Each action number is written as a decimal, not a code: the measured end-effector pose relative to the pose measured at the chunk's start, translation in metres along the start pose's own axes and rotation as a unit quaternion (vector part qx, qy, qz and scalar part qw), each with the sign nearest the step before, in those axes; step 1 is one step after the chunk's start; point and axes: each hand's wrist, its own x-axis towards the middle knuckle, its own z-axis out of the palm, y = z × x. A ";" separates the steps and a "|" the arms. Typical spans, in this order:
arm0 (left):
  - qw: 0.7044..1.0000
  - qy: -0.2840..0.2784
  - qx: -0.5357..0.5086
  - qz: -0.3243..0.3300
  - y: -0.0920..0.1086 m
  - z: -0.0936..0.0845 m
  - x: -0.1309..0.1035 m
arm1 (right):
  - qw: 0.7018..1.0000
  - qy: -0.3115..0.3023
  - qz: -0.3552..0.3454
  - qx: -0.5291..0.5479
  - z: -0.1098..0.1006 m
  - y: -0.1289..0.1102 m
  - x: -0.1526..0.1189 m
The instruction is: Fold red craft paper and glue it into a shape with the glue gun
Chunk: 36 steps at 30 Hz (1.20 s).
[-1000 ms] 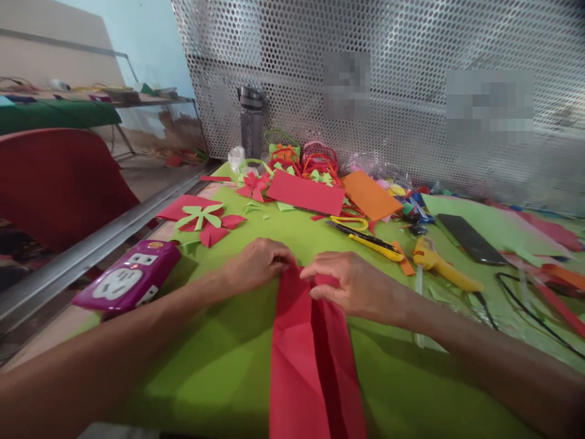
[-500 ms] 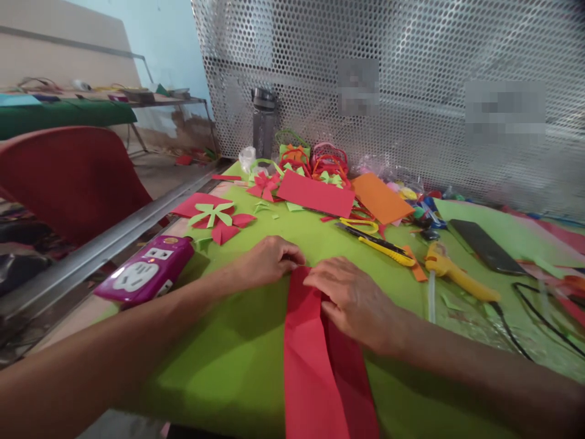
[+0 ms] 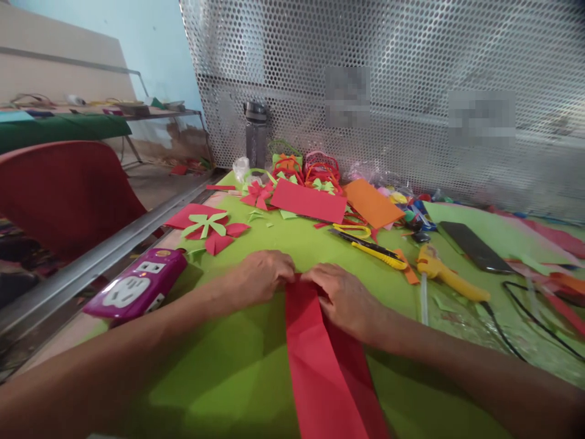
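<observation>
A long red sheet (image 3: 315,366), perhaps paper or foam, runs from the near edge of the view up to my hands, creased lengthwise. Its far end is pinched by my left hand (image 3: 267,274) at the left corner. My right hand (image 3: 345,299) grips the same end from the right, fingers curled over the folded edge. Both sets of fingertips almost meet there, just above the green tabletop (image 3: 219,360). Beyond my hands lie a black and yellow utility knife (image 3: 370,247) and a flat red rectangle (image 3: 308,201). The underside of the fold is hidden.
A purple power socket (image 3: 137,283) stands left of my left arm. To the right are a yellow glue gun (image 3: 450,277) with its cord and a dark phone (image 3: 475,246). Cut-out flowers (image 3: 205,224), small baskets and a bottle (image 3: 256,134) sit farther back, before a perforated metal panel (image 3: 292,73).
The view has tilted slightly up and right. My left fingers have closed on the sheet's far corner, and my right fingertips have drawn nearer to them along the edge.
</observation>
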 end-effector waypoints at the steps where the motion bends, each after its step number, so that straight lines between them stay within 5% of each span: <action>1: 1.000 -0.009 0.012 0.014 0.001 -0.002 -0.002 | 1.000 0.001 0.004 0.011 0.000 0.000 0.000; 11: 0.991 0.009 0.118 0.060 0.001 0.006 -0.040 | 0.997 0.026 0.029 0.071 -0.003 -0.002 0.001; 19: 0.994 0.003 0.110 -0.025 0.021 -0.008 -0.015 | 0.991 0.084 0.055 0.090 -0.004 -0.002 0.004; 29: 0.978 -0.007 -0.162 -0.134 0.031 -0.001 -0.008 | 0.987 0.056 0.057 0.137 0.002 0.005 -0.002; 36: 0.970 -0.011 -0.192 -0.146 0.023 0.001 -0.012 | 0.986 0.021 -0.091 0.138 -0.006 0.000 -0.001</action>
